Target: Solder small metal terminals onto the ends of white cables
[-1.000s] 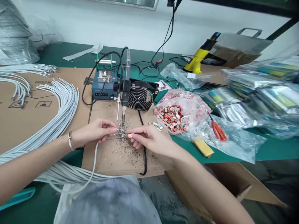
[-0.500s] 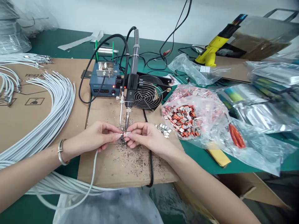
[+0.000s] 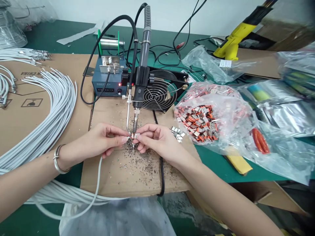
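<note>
Pinched in my left hand is the end of a white cable, which loops down toward the table's front edge. My right hand pinches a small metal connector between thumb and fingers. Both hands meet beneath the tip of a soldering iron clamped upright in a stand. A thin metal feed tube runs down beside the iron and ends near the connector. Where cable, connector and tip meet, the fingers partly cover the contact. Dark solder crumbs lie under the hands.
Behind stand a blue solder feeder with a solder reel and a black fan. Left lies a bundle of white cables. On the right are loose connectors, a bag of orange-and-metal connectors and a yellow heat gun.
The camera view has shifted slightly. Both hands keep their grips under the iron; the connector and cable end now sit slightly apart from their earlier position, close to the tip.
</note>
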A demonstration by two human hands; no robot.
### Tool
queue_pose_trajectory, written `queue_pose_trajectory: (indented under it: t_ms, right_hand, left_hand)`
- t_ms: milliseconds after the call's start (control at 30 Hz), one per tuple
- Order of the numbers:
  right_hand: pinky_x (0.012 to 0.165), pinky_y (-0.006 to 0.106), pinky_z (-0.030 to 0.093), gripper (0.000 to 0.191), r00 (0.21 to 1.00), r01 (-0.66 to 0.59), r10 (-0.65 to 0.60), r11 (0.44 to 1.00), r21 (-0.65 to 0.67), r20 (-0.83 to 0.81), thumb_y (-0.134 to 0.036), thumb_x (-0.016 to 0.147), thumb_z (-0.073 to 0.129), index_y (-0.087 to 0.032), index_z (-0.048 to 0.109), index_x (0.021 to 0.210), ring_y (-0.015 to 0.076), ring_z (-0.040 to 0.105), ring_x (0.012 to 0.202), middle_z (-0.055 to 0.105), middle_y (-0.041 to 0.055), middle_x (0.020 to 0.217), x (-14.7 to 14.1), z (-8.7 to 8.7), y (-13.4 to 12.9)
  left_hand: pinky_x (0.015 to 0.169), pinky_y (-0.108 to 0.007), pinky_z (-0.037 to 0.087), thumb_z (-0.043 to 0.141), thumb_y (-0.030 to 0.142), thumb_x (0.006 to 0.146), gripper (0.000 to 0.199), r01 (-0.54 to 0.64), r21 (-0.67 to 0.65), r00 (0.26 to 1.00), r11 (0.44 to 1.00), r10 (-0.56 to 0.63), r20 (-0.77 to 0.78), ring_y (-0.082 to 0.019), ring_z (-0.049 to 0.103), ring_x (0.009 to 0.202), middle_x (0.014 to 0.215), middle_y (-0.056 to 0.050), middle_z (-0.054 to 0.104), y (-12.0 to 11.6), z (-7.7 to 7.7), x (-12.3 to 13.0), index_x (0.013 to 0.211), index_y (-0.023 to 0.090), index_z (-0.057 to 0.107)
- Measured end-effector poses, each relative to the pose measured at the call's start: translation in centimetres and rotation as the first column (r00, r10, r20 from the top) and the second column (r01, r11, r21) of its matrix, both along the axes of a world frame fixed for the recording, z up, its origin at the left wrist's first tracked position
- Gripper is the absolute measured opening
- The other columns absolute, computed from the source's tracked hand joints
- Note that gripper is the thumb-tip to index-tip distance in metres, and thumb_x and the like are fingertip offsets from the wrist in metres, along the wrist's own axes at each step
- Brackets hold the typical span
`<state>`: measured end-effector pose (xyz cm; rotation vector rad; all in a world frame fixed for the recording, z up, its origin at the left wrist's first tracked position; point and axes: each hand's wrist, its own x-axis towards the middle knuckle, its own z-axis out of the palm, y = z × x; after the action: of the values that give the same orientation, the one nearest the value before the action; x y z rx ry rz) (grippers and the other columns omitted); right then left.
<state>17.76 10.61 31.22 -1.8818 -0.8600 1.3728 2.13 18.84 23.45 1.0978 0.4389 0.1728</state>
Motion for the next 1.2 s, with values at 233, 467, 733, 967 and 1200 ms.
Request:
queue_pose_trajectory:
  t_ms: [233,467,733,967,1200]
  right_hand:
    - [0.047,0.015,0.050,0.020,1.000,0.000,0.000,1.000,0.010,0.020,-0.023,0.071,0.067,-0.010,0.056,0.082,0.0068,0.058,0.050,0.066,0.0048,0.070,-0.18,0.24,-0.05]
    - [0.045,0.014,0.046,0.019,1.000,-0.013,0.013,0.999,0.039,0.006,-0.025,0.070,0.067,-0.011,0.057,0.081,0.0049,0.054,0.047,0.066,0.0040,0.069,-0.04,0.30,-0.11]
    - [0.042,0.014,0.037,0.018,0.999,-0.042,0.043,0.997,0.064,-0.015,-0.024,0.070,0.068,-0.012,0.060,0.081,0.0036,0.048,0.045,0.068,0.0051,0.071,0.38,0.24,-0.36]
    - [0.044,0.011,0.038,0.014,0.991,-0.038,0.052,0.993,0.112,-0.126,-0.020,0.071,0.068,-0.012,0.060,0.081,0.0025,0.048,0.046,0.068,0.0053,0.071,0.41,0.26,-0.30]
    - [0.041,0.013,0.034,0.019,0.998,-0.055,0.057,0.996,0.065,-0.026,-0.025,0.071,0.068,-0.012,0.059,0.082,0.0027,0.045,0.043,0.068,0.0067,0.073,0.49,0.18,-0.27]
  left_hand:
    - [0.032,-0.012,0.028,0.057,0.030,0.079,0.027,-0.002,0.033,1.000,0.999,0.002,-0.011,-0.005,0.035,0.033,0.039,0.004,0.041,0.11,0.21,0.04,0.099,0.014,0.064]
    - [0.032,-0.011,0.029,0.058,0.035,0.078,0.023,-0.022,0.043,0.998,0.999,0.020,0.059,-0.004,0.035,0.034,0.040,0.004,0.041,-0.06,-0.13,-0.11,0.089,0.016,0.066]
    - [0.031,-0.010,0.029,0.059,0.032,0.078,0.021,-0.008,-0.030,0.994,1.000,0.011,0.112,-0.004,0.033,0.036,0.043,0.004,0.040,-0.07,-0.02,-0.10,0.090,0.017,0.067]
    - [0.034,-0.009,0.030,0.060,0.031,0.079,0.017,0.045,-0.101,0.991,0.994,-0.031,0.130,-0.002,0.033,0.038,0.044,0.005,0.039,0.25,0.08,-0.26,0.087,0.017,0.065]
    - [0.035,-0.008,0.030,0.059,0.036,0.079,0.023,0.062,-0.054,0.995,0.997,-0.057,0.088,-0.002,0.034,0.038,0.043,0.006,0.040,0.39,-0.16,-0.38,0.093,0.018,0.063]
